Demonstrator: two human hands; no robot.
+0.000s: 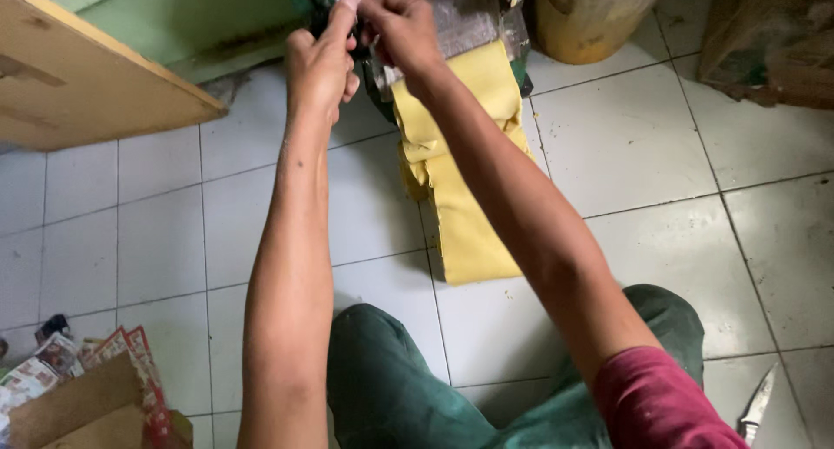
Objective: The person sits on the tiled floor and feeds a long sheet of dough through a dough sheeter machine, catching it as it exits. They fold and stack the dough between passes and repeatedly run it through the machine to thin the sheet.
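Both hands are working at a machine cut off by the frame's top edge.
The left hand [320, 67] and right hand [400, 30] are pinching together on a small part hidden between their fingers, above the yellow dough sheet [460, 188].

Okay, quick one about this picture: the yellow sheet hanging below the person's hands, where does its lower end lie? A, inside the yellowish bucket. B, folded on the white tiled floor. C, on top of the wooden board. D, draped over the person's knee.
B: the yellow sheet comes down from the machine under both hands and lies in folds on the tiled floor.

red printed cartons [130, 362] lie bottom left.
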